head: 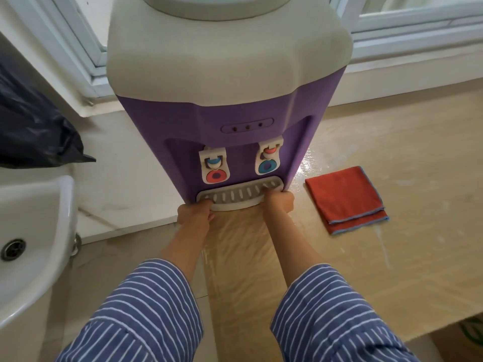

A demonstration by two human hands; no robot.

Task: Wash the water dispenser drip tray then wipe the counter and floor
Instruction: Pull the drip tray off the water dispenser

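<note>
Both hands, left hand (194,214) and right hand (279,202), grip clamped on the drip tray (239,195), seemingly seated under the dispenser (235,113) near the bench's left edge. Tilting could spill leftover water.

Water dispenser (230,87): top cut by far frame edge. Drip tray (240,195): both ends covered by left hand (194,214) and right hand (281,202); fingertips beneath not visible. Sink (31,231) and black bag (34,126) cropped at left edge.
</note>
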